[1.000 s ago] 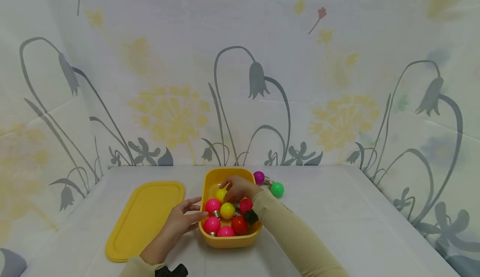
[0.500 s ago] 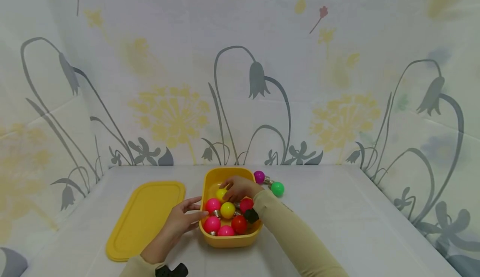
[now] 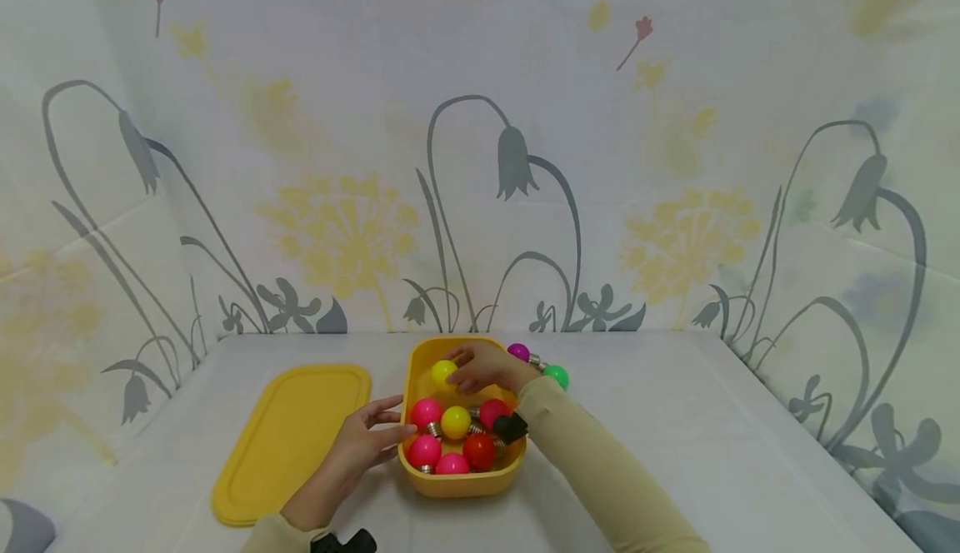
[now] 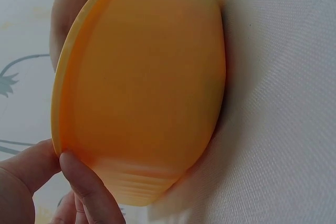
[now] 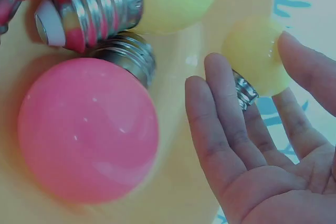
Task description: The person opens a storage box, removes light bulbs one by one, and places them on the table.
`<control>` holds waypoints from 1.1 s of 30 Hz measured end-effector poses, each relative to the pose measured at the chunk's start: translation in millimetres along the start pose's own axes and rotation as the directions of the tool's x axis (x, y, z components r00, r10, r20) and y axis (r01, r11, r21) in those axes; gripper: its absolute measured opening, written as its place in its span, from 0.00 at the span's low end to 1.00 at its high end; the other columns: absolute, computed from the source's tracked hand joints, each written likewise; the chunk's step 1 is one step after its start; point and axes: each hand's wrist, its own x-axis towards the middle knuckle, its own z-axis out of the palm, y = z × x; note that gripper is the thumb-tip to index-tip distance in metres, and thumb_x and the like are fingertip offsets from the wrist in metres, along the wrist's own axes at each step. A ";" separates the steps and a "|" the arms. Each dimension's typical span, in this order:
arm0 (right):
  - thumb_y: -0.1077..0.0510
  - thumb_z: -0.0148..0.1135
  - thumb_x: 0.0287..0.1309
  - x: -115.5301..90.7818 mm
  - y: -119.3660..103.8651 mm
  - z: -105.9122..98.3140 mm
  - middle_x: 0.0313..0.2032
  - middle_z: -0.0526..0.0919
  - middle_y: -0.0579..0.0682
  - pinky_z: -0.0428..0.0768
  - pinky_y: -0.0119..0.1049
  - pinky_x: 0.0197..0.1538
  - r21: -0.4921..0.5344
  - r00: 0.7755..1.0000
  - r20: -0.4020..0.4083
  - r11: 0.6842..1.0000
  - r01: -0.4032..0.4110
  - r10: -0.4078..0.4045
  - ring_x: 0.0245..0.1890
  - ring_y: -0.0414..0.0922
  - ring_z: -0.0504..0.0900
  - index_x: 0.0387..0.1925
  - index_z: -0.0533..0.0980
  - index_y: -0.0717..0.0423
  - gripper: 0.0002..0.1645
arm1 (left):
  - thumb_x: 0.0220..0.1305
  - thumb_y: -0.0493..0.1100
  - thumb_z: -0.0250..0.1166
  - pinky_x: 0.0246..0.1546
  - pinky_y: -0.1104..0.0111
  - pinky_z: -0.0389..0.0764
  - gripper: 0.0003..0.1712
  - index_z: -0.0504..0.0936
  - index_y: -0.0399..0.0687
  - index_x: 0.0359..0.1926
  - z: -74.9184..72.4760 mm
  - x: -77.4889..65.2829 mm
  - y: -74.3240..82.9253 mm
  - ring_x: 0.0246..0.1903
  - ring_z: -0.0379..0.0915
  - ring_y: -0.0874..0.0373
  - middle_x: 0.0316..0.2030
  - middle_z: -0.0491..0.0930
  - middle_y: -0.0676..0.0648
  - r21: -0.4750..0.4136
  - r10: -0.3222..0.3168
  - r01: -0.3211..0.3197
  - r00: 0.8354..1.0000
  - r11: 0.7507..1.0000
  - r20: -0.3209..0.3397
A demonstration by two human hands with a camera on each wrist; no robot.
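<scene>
In the head view a yellow plastic box point(image 3: 459, 486) holds several light bulbs. My left hand point(image 3: 360, 443) pinches its left rim between thumb and finger; the left wrist view shows the box's outer wall point(image 4: 142, 82) with fingertips point(image 4: 79, 169) at the rim. Over the far part of the box, my right hand point(image 3: 483, 367) holds a yellow bulb point(image 3: 443, 375) with thumb and fingers. The right wrist view shows this yellow bulb point(image 5: 254, 56), its metal screw base pointing toward the fingers. Below it in the box lie pink bulbs point(image 3: 425, 451), a red bulb point(image 3: 478, 451) and another yellow bulb point(image 3: 455, 422).
A flat yellow lid point(image 3: 288, 445) lies on the white table left of the box. Beyond the box's right side lie a purple bulb point(image 3: 517, 353) and a green bulb point(image 3: 557, 376). A flower-patterned cloth point(image 3: 480, 228) hangs behind the table.
The right hand has lifted the yellow bulb up from the others and slightly toward the far end of the box. The left hand has stayed at the rim.
</scene>
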 end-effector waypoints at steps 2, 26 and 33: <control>0.63 0.64 0.55 -1.2 -0.4 -2.5 0.46 0.75 0.59 0.81 0.39 0.39 0.020 1.000 -0.008 1.000 0.019 -0.019 0.31 0.50 0.82 0.52 0.73 0.62 0.22 | 0.52 0.40 0.71 0.35 0.63 0.81 0.33 0.71 0.40 0.59 0.5 -0.3 0.5 0.35 0.73 0.53 0.43 0.73 0.40 0.003 0.004 -0.004 1.000 1.000 0.000; 0.60 0.67 0.52 -44.6 7.5 -21.8 0.45 0.75 0.55 0.81 0.38 0.39 -0.044 0.965 -0.195 0.984 0.171 -0.176 0.31 0.45 0.82 0.52 0.73 0.58 0.24 | 0.52 0.42 0.71 0.37 0.63 0.81 0.34 0.71 0.40 0.60 0.3 -1.1 -0.3 0.37 0.71 0.51 0.44 0.71 0.39 0.028 -0.035 0.035 0.999 0.999 -0.002; 0.60 0.67 0.52 -60.8 14.8 -28.9 0.46 0.76 0.56 0.81 0.38 0.40 -0.039 0.952 -0.232 0.979 0.198 -0.201 0.33 0.46 0.83 0.52 0.72 0.59 0.25 | 0.52 0.42 0.71 0.36 0.64 0.81 0.34 0.71 0.41 0.60 -0.2 0.9 -0.2 0.37 0.72 0.51 0.45 0.72 0.39 0.023 -0.021 0.021 1.000 1.000 -0.002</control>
